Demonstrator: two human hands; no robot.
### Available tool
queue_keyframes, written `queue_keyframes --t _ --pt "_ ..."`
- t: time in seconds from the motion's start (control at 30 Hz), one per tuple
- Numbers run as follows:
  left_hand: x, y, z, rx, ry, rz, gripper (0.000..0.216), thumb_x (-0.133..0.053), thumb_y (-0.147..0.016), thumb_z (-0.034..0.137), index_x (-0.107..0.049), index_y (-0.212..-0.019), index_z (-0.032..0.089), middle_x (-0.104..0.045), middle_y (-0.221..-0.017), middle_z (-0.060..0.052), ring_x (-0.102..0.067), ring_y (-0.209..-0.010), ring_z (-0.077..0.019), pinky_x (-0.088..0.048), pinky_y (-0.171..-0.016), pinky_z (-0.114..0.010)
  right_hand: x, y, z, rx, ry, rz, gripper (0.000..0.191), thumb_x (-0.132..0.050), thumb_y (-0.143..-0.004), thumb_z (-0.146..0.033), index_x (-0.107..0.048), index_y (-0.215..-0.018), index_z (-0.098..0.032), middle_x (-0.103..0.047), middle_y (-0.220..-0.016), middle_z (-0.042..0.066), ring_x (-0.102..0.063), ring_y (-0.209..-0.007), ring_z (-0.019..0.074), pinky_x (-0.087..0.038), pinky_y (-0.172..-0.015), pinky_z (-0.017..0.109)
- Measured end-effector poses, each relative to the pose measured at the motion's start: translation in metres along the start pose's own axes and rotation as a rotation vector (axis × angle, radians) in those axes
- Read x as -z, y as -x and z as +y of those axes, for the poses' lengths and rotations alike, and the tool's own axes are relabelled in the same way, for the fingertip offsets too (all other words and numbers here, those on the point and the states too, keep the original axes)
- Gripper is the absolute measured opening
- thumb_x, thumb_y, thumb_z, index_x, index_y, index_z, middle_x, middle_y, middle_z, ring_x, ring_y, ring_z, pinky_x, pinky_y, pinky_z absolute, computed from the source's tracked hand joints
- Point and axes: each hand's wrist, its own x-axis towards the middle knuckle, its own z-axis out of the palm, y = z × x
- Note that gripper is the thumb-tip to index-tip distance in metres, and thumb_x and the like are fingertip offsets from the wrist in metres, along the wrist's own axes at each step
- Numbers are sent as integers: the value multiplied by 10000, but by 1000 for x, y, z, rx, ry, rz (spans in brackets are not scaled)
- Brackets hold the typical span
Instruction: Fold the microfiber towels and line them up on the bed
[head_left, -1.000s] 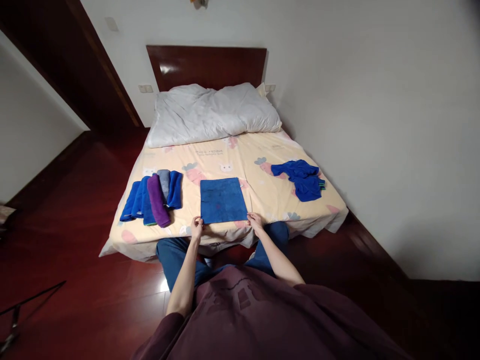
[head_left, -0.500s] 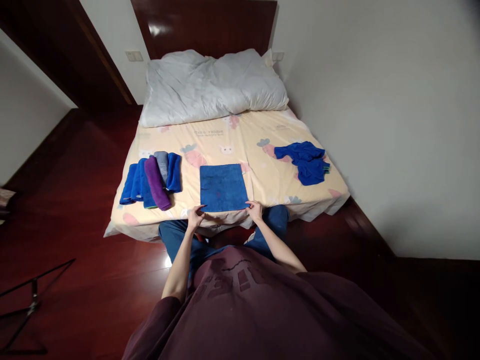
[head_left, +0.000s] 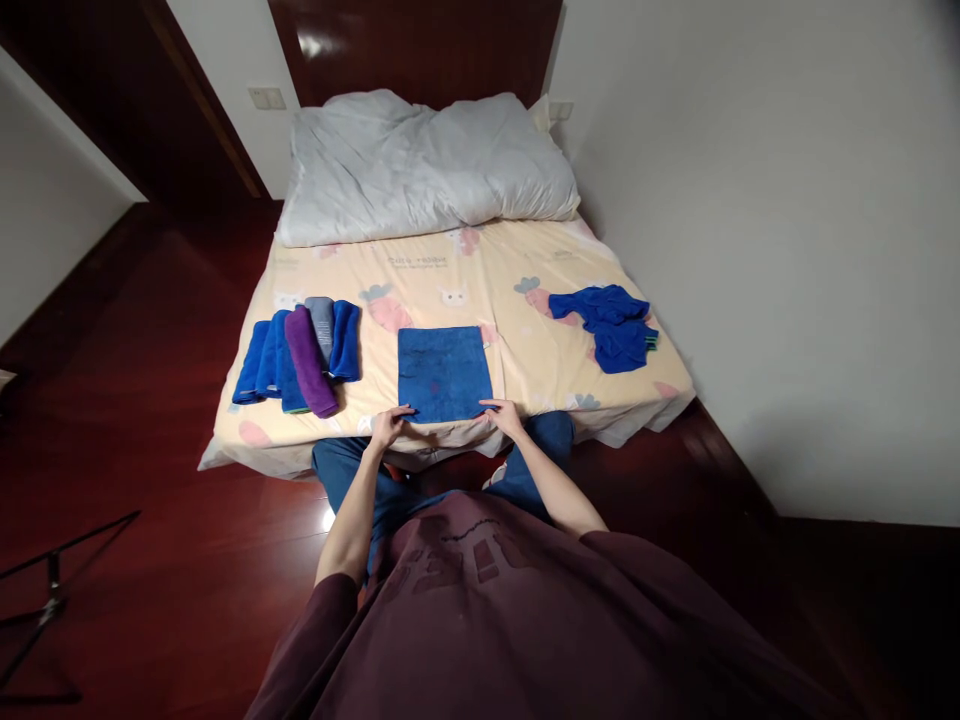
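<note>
A blue towel (head_left: pixel 442 370) lies spread flat near the bed's front edge, roughly square. My left hand (head_left: pixel 388 427) pinches its near left corner. With thumb and fingers together, my right hand (head_left: pixel 504 415) grips the near edge close to the right corner. Left of this towel sits a group of rolled towels: several blue ones (head_left: pixel 255 360), a purple one (head_left: pixel 311 362) on top, and a grey one (head_left: pixel 320 325). Over on the right, crumpled blue towels (head_left: pixel 611 325) lie in a loose heap.
The bed (head_left: pixel 420 290) has a yellow patterned sheet. A white quilt (head_left: pixel 427 170) is bunched against the dark headboard (head_left: pixel 420 50). A wall (head_left: pixel 765 250) runs along the right side. A black metal stand (head_left: pixel 52 600) is on the red floor at lower left.
My right hand has moved slightly left and inward along the towel's near edge, and the near corners look a little lifted. The view has shifted slightly.
</note>
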Motion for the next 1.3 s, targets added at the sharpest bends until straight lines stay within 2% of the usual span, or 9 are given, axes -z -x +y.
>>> queue_keyframes --t 0.1,0.27,0.43,0.63,0.83,0.97,1.13,1.3 --pt "0 -1 0 81 29 42 406 -545 -784 161 -768 -1122 197 -768 -1169 -70 -705 -1130 -246 -533 -1075 -434 1 -5 6 -9 -58 4 364 -600 -766 -133 -798 -1071 -145 -794 -1097 112 -767 -928 220 -624 -895 374" --pt "-3 -1 -1 59 28 48 512 -505 -674 68 -779 -1090 186 -762 -1193 -58 -697 -1156 -226 -517 -1109 -430 -1 -10 15 40 -38 -25 519 -501 -658 7 -798 -1048 -164 -779 -1167 65 -724 -1145 198 -548 -1074 375" --pt "-10 -2 -4 -32 -20 119 423 -500 -714 46 -787 -980 206 -744 -1240 -54 -671 -1214 -225 -491 -1150 -438 -3 -13 19 31 -57 5 432 -494 -683 -19 -809 -929 -183 -791 -1117 73 -744 -1099 215 -573 -1037 372" --pt "-12 0 -10 -58 -32 161 436 -488 -822 73 -752 -1147 196 -737 -1256 -71 -663 -1232 -232 -492 -1145 -424 -9 -12 22 90 -63 28 367 -525 -728 -92 -809 -938 -191 -785 -1133 88 -742 -1088 232 -562 -1044 400" --pt "-10 -1 -13 -24 -18 195 345 -498 -908 183 -750 -1143 187 -754 -1192 -92 -699 -1130 -246 -539 -1056 -407 0 -4 23 159 -28 85 331 -545 -744 -146 -815 -928 -201 -791 -1097 91 -711 -1135 249 -507 -1101 427" --pt "-9 -3 -16 21 17 222 288 -536 -938 301 -742 -1090 169 -758 -1134 -122 -716 -1058 -260 -559 -994 -406 6 -4 22 100 -100 86 274 -597 -769 -240 -797 -950 -190 -794 -1064 101 -738 -1034 264 -555 -1012 426" --pt "-12 -2 -16 86 66 263 335 -537 -940 404 -721 -1082 163 -758 -1094 -128 -717 -1006 -260 -561 -941 -393 -2 -14 20 52 -154 160 299 -670 -767 -422 -758 -915 -177 -782 -998 130 -734 -943 271 -585 -888 403" --pt "-11 -5 -13 116 98 264 401 -519 -931 505 -711 -1019 163 -744 -909 -82 -695 -829 -225 -551 -802 -334 -6 -18 20 4 -173 240 432 -680 -730 -631 -636 -742 -202 -684 -715 67 -680 -748 240 -562 -680 335"
